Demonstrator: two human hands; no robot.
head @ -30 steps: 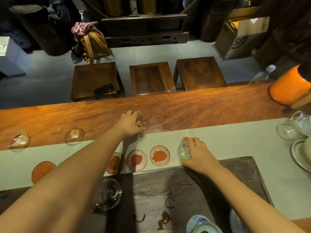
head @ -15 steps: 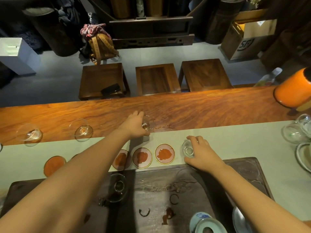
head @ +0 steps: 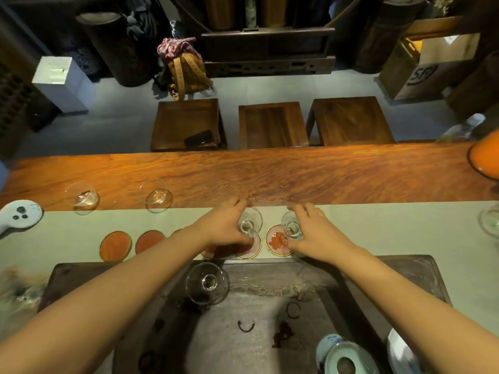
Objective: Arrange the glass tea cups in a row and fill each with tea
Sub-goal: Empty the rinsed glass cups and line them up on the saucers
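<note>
My left hand [head: 221, 228] grips a small glass tea cup [head: 249, 224] just above a gold-rimmed orange coaster [head: 252, 251]. My right hand [head: 310, 236] grips a second glass cup [head: 291, 226] over the neighbouring coaster [head: 275, 241]. Two more orange coasters [head: 116, 245] [head: 149, 240] lie to the left on the pale runner [head: 378, 233]. Two empty glass cups [head: 82, 197] [head: 159, 195] stand on the wooden counter at the far left. A larger glass vessel [head: 206, 283] sits on the dark tea tray [head: 405, 268].
A white controller [head: 19, 215] lies at the left edge. An orange vessel [head: 483, 156] and more glassware [head: 490, 221] stand at the right. A blue-and-white lidded cup [head: 343, 356] sits at the tray's near right. Three wooden stools [head: 272, 125] stand beyond the counter.
My left hand has pulled its cup back from the wooden counter to the runner. My right hand has shifted its cup left, over a coaster. Both cups are now side by side.
</note>
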